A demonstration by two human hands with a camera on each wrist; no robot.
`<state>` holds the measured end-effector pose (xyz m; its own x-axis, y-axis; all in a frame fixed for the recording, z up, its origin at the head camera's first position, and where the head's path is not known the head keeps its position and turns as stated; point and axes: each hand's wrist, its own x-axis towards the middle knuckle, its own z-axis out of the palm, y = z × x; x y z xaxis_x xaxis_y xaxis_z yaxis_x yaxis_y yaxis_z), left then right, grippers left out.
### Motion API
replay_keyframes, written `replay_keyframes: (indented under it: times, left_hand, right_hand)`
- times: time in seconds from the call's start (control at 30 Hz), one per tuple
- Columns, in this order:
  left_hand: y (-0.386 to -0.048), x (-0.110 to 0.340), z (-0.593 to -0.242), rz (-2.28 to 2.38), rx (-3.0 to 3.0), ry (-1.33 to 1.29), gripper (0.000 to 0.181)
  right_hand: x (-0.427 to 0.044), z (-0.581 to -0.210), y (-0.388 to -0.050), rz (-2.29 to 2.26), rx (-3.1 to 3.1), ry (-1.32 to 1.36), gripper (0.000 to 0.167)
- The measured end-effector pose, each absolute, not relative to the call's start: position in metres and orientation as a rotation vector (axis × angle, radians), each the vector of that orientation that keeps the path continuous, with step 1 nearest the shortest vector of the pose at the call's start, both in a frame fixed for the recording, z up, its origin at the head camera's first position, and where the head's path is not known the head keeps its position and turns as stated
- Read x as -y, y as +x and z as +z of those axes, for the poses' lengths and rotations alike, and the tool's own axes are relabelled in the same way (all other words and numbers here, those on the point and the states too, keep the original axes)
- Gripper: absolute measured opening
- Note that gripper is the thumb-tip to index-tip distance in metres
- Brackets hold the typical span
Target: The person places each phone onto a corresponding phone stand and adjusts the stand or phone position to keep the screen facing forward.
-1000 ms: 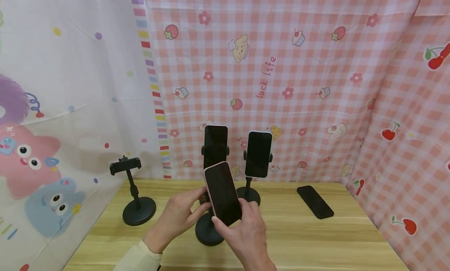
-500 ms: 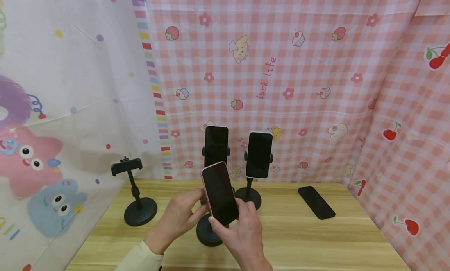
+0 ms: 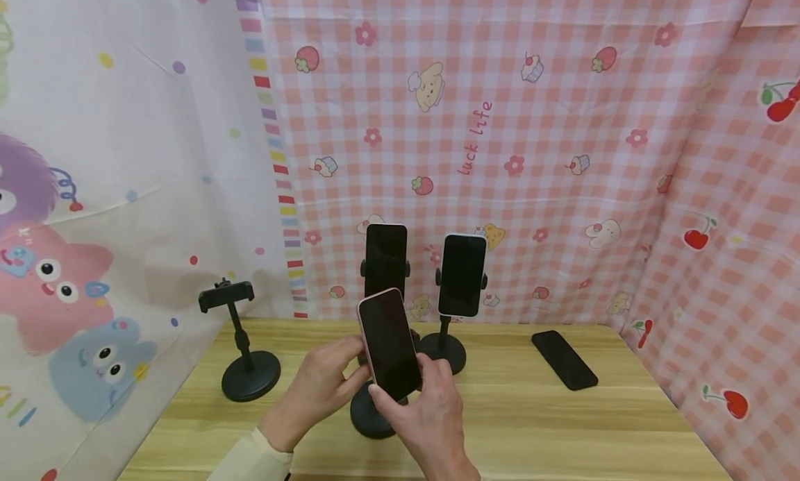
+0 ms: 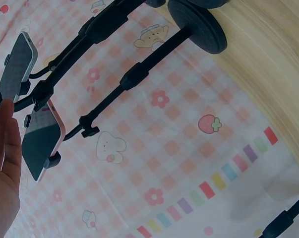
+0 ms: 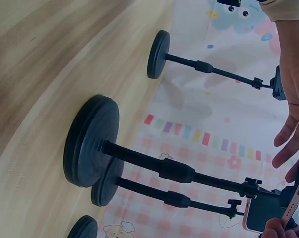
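Phone (image 3: 390, 346) held at the front stand (image 3: 369, 413)

With its screen turned toward the head camera and its top leaning left, the pink-edged phone was held above the worktop (image 3: 531, 432), well in from the left and right edges. It was gripped low by the right hand (image 3: 431, 415), thumb curled on one long edge, fingers on the other. The left long edge was met by the left hand (image 3: 321, 377), thumb and forefinger slightly parted; whether the clamp (image 5: 286, 196) behind was pinched could not be told.

A light, stiff slab was to be expected, its glass slippery and easily cracked; the lower long edges were judged the safest hold.

Toward the worktop's back edge, a pale-edged phone (image 3: 385, 255) and a white-edged phone (image 3: 463, 275) were held upright by rear stands (image 3: 450, 359). Near the back left corner a fourth stand (image 3: 250, 377) was seen, and near the back right corner a dark phone (image 3: 564, 359), lying flat.
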<state>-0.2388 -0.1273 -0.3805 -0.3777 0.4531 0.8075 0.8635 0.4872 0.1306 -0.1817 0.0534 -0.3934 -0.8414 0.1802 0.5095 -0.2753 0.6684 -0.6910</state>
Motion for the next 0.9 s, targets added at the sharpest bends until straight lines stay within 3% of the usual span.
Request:
replay_keyframes:
  times: [0.47, 0.9]
  left_hand:
    - [-0.239, 0.127, -0.377, -0.840, 2.076, -1.148, 0.030]
    - [-0.237, 0.129, -0.373, -0.855, 2.165, -1.155, 0.026]
  right_hand:
    - [-0.054, -0.401, -0.189, 1.065, 2.218, 0.132, 0.070]
    - [-0.056, -0.404, -0.192, 1.043, 2.204, 0.117, 0.070]
